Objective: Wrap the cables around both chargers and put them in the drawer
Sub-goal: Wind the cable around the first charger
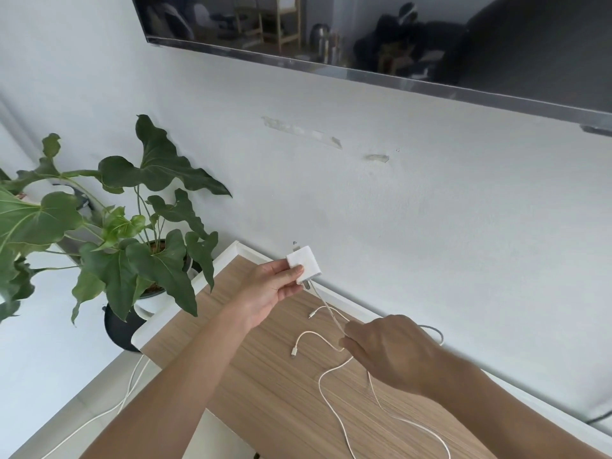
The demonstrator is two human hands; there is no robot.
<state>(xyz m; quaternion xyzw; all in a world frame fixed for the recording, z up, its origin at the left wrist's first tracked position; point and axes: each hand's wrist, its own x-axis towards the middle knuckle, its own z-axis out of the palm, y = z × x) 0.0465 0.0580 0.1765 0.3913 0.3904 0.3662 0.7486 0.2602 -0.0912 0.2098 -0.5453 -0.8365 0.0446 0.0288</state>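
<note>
Trailing white cable point(334, 369), square charger point(306, 264)

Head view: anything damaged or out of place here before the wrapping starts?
The wall carries torn tape remnants below the TV, purely cosmetic. The white cable sprawls in loose loops over the wooden top, not yet wrapped. The left hand grips the charger; the right hand pinches the cable.

A home living room: a wall-mounted television point(381, 38) hangs on the pale painted wall point(331, 193), a large-leaved potted plant point(132, 240) stands by a white-edged wood-grain cabinet point(284, 392), and furniture reflects in the screen.
</note>
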